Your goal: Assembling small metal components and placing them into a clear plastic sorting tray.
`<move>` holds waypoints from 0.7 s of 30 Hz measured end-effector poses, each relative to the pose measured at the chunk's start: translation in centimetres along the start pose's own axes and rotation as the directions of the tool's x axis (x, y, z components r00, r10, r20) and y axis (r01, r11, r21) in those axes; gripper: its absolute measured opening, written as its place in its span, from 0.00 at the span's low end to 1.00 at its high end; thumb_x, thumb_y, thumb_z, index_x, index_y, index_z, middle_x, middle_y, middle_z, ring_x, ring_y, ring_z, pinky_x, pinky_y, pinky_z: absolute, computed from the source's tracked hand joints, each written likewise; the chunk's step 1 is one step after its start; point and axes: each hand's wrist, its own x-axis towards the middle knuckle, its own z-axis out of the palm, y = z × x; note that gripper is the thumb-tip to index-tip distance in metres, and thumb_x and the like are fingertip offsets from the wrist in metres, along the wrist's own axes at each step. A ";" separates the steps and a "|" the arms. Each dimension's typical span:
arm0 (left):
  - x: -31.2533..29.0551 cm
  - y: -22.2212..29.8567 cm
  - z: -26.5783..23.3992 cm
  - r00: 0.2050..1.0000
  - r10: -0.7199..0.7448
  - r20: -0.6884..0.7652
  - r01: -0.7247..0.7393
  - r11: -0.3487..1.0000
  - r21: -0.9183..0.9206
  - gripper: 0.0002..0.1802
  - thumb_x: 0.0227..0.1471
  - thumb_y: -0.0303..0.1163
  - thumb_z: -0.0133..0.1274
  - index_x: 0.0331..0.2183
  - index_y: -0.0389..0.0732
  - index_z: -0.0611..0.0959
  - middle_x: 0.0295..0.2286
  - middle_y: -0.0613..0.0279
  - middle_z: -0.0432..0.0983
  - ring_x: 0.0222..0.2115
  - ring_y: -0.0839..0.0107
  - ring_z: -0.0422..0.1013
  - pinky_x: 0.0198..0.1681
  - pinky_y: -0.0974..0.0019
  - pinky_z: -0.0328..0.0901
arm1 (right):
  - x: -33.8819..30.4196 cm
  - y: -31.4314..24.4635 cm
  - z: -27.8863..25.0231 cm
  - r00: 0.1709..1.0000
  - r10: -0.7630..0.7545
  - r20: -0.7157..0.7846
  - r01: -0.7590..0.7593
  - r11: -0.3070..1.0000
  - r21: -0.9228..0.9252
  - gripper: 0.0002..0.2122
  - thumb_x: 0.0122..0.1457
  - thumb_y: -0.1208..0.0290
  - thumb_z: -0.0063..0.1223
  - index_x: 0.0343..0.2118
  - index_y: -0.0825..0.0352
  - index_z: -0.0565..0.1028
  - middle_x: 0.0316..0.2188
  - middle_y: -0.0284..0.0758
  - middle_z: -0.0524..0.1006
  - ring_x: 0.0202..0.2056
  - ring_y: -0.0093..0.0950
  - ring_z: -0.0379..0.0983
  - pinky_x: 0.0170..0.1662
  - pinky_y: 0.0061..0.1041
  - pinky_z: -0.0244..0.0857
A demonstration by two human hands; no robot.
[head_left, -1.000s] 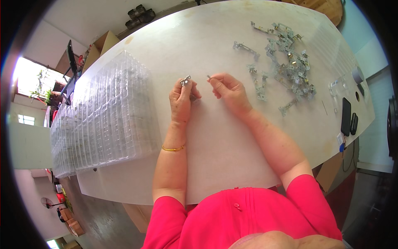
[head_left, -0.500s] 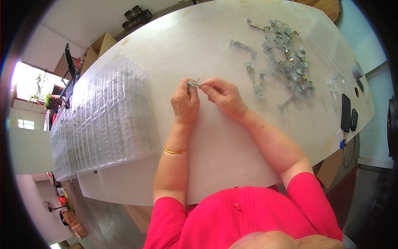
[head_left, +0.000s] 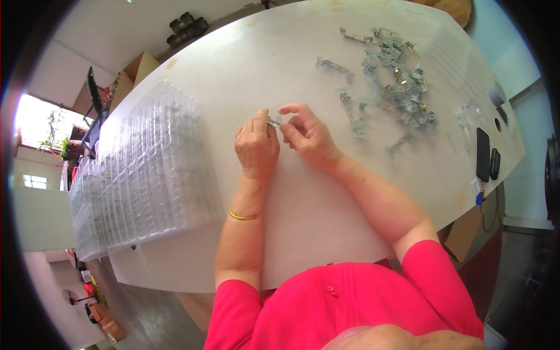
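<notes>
A small silvery metal part [head_left: 273, 122] sits between the thumb and fingers of my left hand [head_left: 255, 149], which is closed on it above the table. Its exact shape is partly hidden by the fingers. Right beside it, my right hand [head_left: 315, 140] has its index finger lifted away from the thumb, so the fingers are apart. The thumb tip is close to the metal part; I cannot tell whether it touches. A pile of similar metal brackets [head_left: 402, 87] with some brass-coloured pieces lies beyond my right hand.
Stacked clear plastic trays [head_left: 157, 169] stand on the white table [head_left: 256, 58] at the left. At the right edge lie a black phone [head_left: 483, 154], a smaller black case [head_left: 495, 164], keys with a blue tag [head_left: 479, 198] and a tape roll [head_left: 496, 94].
My right index finger has lifted from a pinch and opened away from the thumb. The metal part has turned in my left fingers. The whole view has shifted slightly.
</notes>
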 end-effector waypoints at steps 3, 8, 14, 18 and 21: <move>-0.2 0.0 0.1 0.998 -0.002 0.063 -0.002 0.998 0.061 0.13 0.47 0.23 0.56 0.39 0.38 0.83 0.24 0.65 0.79 0.23 0.69 0.74 0.29 0.65 0.64 | 0.0 0.3 0.0 0.999 0.006 0.040 -0.006 1.000 -0.004 0.08 0.65 0.74 0.51 0.45 0.65 0.71 0.25 0.26 0.73 0.28 0.16 0.69 0.31 0.18 0.65; -0.2 0.1 0.4 0.998 0.061 0.032 -0.062 0.998 0.016 0.14 0.45 0.23 0.57 0.39 0.40 0.84 0.22 0.66 0.78 0.20 0.70 0.72 0.27 0.66 0.63 | 0.3 1.3 0.1 0.963 -0.267 -0.046 0.250 0.939 -0.235 0.06 0.62 0.77 0.54 0.42 0.66 0.74 0.29 0.28 0.74 0.31 0.17 0.70 0.35 0.18 0.67; 0.1 1.0 -0.1 0.989 0.086 0.118 -0.078 0.994 -0.073 0.13 0.48 0.22 0.55 0.39 0.40 0.84 0.22 0.62 0.77 0.21 0.67 0.72 0.27 0.65 0.64 | 0.9 1.8 0.1 0.880 -0.384 -0.280 0.333 0.918 -0.213 0.04 0.59 0.74 0.60 0.36 0.65 0.76 0.31 0.28 0.74 0.29 0.16 0.67 0.31 0.18 0.64; -0.2 1.0 -0.4 0.941 -0.294 0.168 0.338 0.848 -0.409 0.11 0.54 0.23 0.52 0.40 0.39 0.84 0.20 0.64 0.74 0.19 0.72 0.69 0.25 0.68 0.63 | 1.0 1.8 -0.1 0.949 -0.107 -0.297 0.127 0.991 0.049 0.03 0.61 0.73 0.58 0.36 0.64 0.76 0.28 0.25 0.73 0.28 0.13 0.65 0.30 0.17 0.63; 0.2 0.7 -1.0 0.771 -0.513 0.377 0.632 0.544 -0.552 0.11 0.59 0.25 0.49 0.41 0.40 0.85 0.18 0.69 0.69 0.19 0.80 0.64 0.24 0.72 0.60 | 0.8 1.5 -0.2 0.975 -0.026 -0.220 0.026 1.000 -0.004 0.03 0.62 0.72 0.57 0.35 0.65 0.76 0.26 0.23 0.72 0.27 0.12 0.65 0.31 0.17 0.62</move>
